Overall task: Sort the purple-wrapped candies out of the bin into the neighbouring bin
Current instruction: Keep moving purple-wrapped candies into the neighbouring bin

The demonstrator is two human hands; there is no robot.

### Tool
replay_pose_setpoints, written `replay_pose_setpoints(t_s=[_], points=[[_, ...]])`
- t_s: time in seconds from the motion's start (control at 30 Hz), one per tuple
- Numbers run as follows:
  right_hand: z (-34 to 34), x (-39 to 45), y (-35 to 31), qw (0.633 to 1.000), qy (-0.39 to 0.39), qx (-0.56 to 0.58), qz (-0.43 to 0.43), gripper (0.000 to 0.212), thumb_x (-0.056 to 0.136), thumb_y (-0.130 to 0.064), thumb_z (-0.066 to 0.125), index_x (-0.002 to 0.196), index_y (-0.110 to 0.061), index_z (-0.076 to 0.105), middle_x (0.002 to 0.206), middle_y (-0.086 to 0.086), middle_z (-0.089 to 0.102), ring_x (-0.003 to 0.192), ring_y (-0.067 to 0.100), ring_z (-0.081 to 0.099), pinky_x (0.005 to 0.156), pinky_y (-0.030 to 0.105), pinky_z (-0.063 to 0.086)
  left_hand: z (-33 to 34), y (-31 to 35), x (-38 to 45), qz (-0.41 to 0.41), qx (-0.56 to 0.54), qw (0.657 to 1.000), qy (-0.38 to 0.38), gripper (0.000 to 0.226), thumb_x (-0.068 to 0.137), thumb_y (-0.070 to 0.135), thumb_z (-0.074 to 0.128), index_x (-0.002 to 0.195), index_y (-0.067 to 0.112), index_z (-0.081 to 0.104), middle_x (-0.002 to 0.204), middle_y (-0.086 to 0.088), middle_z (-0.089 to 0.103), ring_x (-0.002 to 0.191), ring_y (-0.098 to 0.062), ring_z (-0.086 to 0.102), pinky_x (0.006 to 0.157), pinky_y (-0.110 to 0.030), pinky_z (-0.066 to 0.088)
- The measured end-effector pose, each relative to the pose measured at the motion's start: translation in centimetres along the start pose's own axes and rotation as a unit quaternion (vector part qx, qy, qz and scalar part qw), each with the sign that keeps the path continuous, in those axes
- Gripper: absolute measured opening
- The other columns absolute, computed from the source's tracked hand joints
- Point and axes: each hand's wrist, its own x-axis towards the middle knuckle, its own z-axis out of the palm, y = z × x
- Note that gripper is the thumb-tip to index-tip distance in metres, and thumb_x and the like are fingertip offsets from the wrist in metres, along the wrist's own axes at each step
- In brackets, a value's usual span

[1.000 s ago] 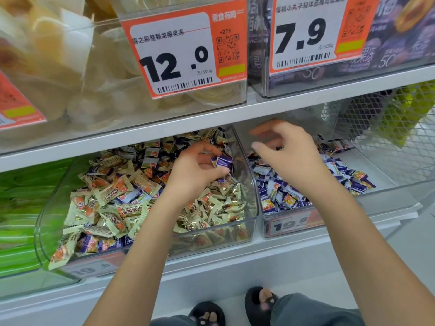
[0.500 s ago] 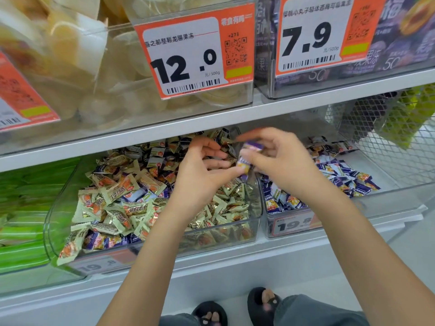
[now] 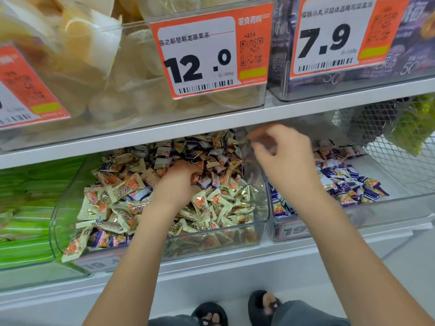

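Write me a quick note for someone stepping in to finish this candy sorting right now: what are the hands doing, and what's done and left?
Left hand: fingers dug into the mixed bin; grip hidden.
Right hand: raised by the bins' divider, blurred; no candy visible in it.
Done: many purple candies lie in the right bin.
Left: purple ones remain among the cream candies, at the front and back.

upper shelf: price tag (image 3: 207,57) reads 12.0 | second price tag (image 3: 339,38) reads 7.9 | far left: green packets (image 3: 26,208) | far right: wire basket (image 3: 400,156) | floor: black sandals (image 3: 263,304)
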Motion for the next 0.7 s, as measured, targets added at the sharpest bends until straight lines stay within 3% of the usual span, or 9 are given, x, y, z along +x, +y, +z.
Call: replay_pose_setpoints(t_s=[0.07, 0.13, 0.2, 0.3, 0.37, 0.47, 0.6, 0.7], points=[[1.6, -0.3, -1.5, 0.995, -0.090, 0.040, -0.024, 0.022, 0.088, -0.008, 0.060, 0.101, -0.023, 0.068, 0.089, -0.008, 0.064, 0.069, -0.007, 0.055, 0.066, 0.009, 0.044, 0.3, 0.1, 0.5, 0.009, 0.015, 1.000, -0.005, 0.040, 0.085, 0.026, 0.068, 0.124, 0.026, 0.060, 0.123, -0.008, 0.049, 0.110, -0.024, 0.051, 0.087, -0.037, 0.049], [3.5, -0.4, -1.8, 0.986, -0.162, 0.003, -0.032, 0.028, 0.089, -0.005, 0.057, 0.110, -0.022, 0.065, 0.096, -0.003, 0.065, 0.077, 0.003, 0.061, 0.075, 0.023, 0.053, 0.6, 0.1, 0.8, 0.016, 0.044, 0.999, -0.009, 0.037, 0.085, 0.037, 0.066, 0.120, 0.031, 0.062, 0.116, -0.006, 0.048, 0.109, -0.023, 0.050, 0.085, -0.036, 0.049], [4.6, 0.1, -2.0, 0.984, -0.166, -0.065, -0.028, 0.035, 0.088, -0.001, 0.052, 0.115, -0.020, 0.063, 0.102, 0.007, 0.067, 0.087, 0.022, 0.064, 0.080, 0.037, 0.054, 0.7, 0.0, 0.9, 0.023, 0.051, 0.998, -0.005, 0.032, 0.085, 0.045, 0.063, 0.114, 0.033, 0.066, 0.104, 0.000, 0.046, 0.106, -0.020, 0.048, 0.078, -0.030, 0.047], [5.8, 0.8, -2.2, 0.985, -0.120, -0.127, -0.010, 0.029, 0.084, 0.003, 0.052, 0.106, -0.012, 0.063, 0.096, 0.013, 0.065, 0.086, 0.033, 0.064, 0.072, 0.033, 0.051, 0.6, -0.5, 0.6, 0.030, 0.007, 0.999, 0.031, 0.023, 0.089, 0.042, 0.058, 0.103, 0.027, 0.069, 0.099, 0.004, 0.048, 0.097, -0.017, 0.051, 0.068, -0.027, 0.043], [6.9, 0.9, -2.0, 0.974, -0.159, -0.159, 0.016, 0.031, 0.084, 0.003, 0.053, 0.110, -0.009, 0.061, 0.102, 0.015, 0.063, 0.092, 0.034, 0.062, 0.071, 0.032, 0.046, 0.4, -0.9, 0.2, 0.035, -0.023, 0.997, 0.058, 0.016, 0.090, 0.034, 0.056, 0.096, 0.024, 0.067, 0.101, 0.005, 0.052, 0.092, -0.016, 0.053, 0.064, -0.025, 0.040], [8.8, 1.0, -0.5, 0.951, -0.256, -0.155, 0.078, 0.037, 0.088, -0.001, 0.054, 0.124, -0.010, 0.056, 0.116, 0.015, 0.061, 0.104, 0.030, 0.060, 0.082, 0.031, 0.049, 0.1, -1.2, -0.6, 0.049, -0.044, 0.996, 0.065, 0.010, 0.089, 0.028, 0.056, 0.093, 0.023, 0.064, 0.097, 0.007, 0.052, 0.084, -0.016, 0.054, 0.059, -0.025, 0.038], [11.0, 1.6, 1.4, 0.952, -0.272, -0.101, 0.095, 0.047, 0.084, -0.003, 0.061, 0.129, -0.008, 0.048, 0.125, 0.013, 0.056, 0.111, 0.029, 0.056, 0.088, 0.032, 0.049, -0.5, -2.2, -1.3, 0.042, -0.066, 0.995, 0.054, 0.019, 0.084, 0.032, 0.068, 0.101, 0.028, 0.062, 0.110, 0.006, 0.059, 0.098, -0.015, 0.056, 0.076, -0.031, 0.052], [11.8, 1.7, 1.8, 0.955, -0.267, -0.064, 0.115, 0.067, 0.076, -0.018, 0.078, 0.132, -0.008, 0.043, 0.129, 0.012, 0.052, 0.114, 0.029, 0.052, 0.087, 0.032, 0.048, -0.8, -3.3, -1.5, 0.030, -0.051, 0.996, 0.064, 0.041, 0.080, 0.023, 0.073, 0.119, 0.025, 0.059, 0.130, 0.002, 0.053, 0.118, -0.017, 0.047, 0.090, -0.030, 0.045]])
